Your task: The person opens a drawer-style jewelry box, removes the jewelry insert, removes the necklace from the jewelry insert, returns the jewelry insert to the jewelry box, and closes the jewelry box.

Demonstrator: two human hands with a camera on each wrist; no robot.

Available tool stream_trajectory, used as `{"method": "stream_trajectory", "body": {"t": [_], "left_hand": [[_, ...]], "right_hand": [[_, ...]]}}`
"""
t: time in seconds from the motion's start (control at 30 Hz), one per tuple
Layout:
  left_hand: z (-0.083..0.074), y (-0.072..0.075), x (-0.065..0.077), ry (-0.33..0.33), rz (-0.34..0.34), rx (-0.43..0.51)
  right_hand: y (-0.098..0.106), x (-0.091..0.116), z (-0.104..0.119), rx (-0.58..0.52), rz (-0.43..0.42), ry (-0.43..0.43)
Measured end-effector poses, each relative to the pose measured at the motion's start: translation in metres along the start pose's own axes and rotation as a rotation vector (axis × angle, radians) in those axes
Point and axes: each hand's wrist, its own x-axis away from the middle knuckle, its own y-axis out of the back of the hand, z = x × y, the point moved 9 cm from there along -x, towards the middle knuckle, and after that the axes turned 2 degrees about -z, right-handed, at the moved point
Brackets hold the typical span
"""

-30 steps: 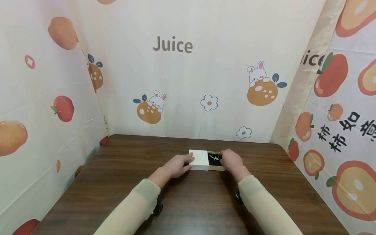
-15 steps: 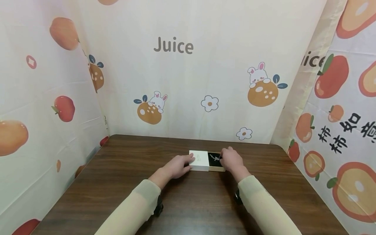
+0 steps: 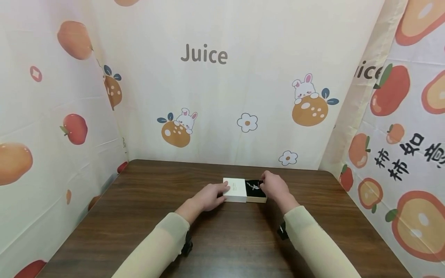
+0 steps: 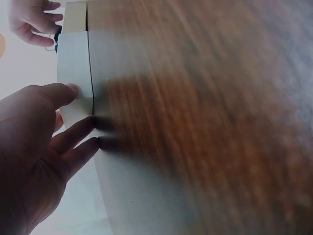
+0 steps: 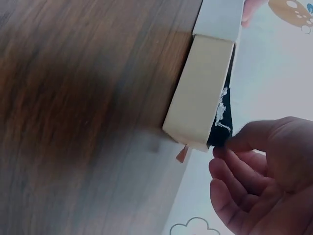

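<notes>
A white jewelry box sleeve (image 3: 235, 191) lies on the table, its cream drawer (image 3: 256, 200) pulled part way out to the right. My left hand (image 3: 208, 196) holds the sleeve's left end, thumb on its front side in the left wrist view. Inside the drawer is a black pad (image 3: 249, 192) bearing a silver chain (image 3: 254, 187). My right hand (image 3: 275, 186) pinches the pad's right edge between thumb and index finger. That edge is tilted up above the drawer wall in the right wrist view, while the other fingers curl loosely.
Dark wood table (image 3: 167, 173) surrounds the box. A patterned curtain (image 3: 222, 96) hangs behind it and at both sides. A small brownish ribbon tab (image 5: 182, 154) sticks out of the drawer's end.
The black pad's right edge has risen out of the drawer with my right hand, which has lifted slightly. My left hand and the sleeve have stayed in place.
</notes>
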Motion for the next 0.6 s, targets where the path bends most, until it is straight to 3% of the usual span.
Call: {"method": "stream_trajectory", "body": {"t": [0.33,0.5,0.6], "left_hand": [[-0.0018,0.0011,0.0026,0.008,-0.003,0.018],[-0.0023,0.0017,0.0029,0.006,-0.005,0.01],[-0.0016,0.0014,0.0022,0.006,-0.005,0.009]], "right_hand": [[-0.0082,0.0007,-0.0108,-0.269,0.073,-0.052],[-0.0053,0.0022,-0.0075,-0.336,0.083,-0.034],[-0.0047,0.0039,-0.0086,-0.348,0.099,-0.065]]}}
